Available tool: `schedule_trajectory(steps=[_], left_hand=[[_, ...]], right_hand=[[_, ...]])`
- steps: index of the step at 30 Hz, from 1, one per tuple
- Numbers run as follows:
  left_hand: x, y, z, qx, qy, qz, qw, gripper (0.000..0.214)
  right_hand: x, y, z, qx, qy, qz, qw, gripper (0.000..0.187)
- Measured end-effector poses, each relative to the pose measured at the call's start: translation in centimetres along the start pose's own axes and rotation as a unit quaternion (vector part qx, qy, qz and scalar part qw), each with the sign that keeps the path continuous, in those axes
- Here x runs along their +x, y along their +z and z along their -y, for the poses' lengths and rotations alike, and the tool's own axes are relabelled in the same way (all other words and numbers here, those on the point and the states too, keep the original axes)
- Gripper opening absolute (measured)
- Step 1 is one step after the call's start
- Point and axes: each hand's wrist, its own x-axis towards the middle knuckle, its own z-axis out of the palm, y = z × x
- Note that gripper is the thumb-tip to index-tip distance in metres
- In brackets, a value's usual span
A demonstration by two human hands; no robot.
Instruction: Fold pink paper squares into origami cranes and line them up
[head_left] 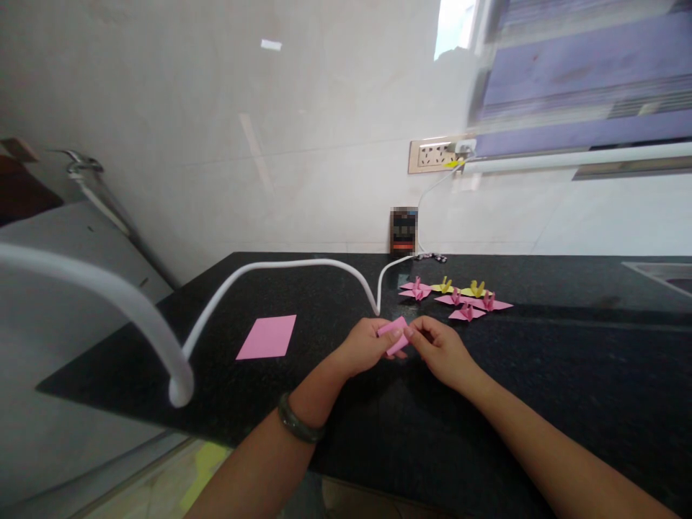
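A small folded piece of pink origami paper [398, 337] is held up between my two hands, just above the dark countertop. My left hand [368, 346] grips it from the left, thumb on top and fingers beneath. With thumb and forefinger, my right hand [439, 352] pinches its right edge. To the left lies a flat pink paper sheet [267, 337]. Beyond my right hand sit several folded paper cranes, some pink [467, 313] and some yellow [476, 290].
A white cable [286, 264] arches over the black countertop [567, 404] from the left. Against the tiled wall stands a phone-like dark device [404, 232], below a wall socket [432, 155] with a plugged-in charger. A sink edge [657, 272] shows at far right.
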Motion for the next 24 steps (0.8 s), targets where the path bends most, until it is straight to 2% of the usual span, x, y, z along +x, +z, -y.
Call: schedule_trajectory(steps=[6,13,20,24], left_hand=[[0.02,-0.14,0.19,0.044,0.016,-0.011,0.999,0.042],[-0.12,0.14,-0.07,0.020,0.004,-0.001,1.000,0.044],[-0.35,0.24,-0.60,0.003,-0.005,0.024,1.000,0.044],[-0.41,0.19,-0.76,0.029,0.004,0.022,0.999,0.042]], right_hand=[[-0.06,0.05,0.12,0.040,0.019,-0.005,0.999,0.023],[0.03,0.16,0.14,0.146,0.044,-0.004,0.988,0.023],[-0.02,-0.05,0.46,0.169,0.060,0.016,0.984,0.024],[-0.03,-0.12,0.49,0.171,0.062,0.021,0.983,0.023]])
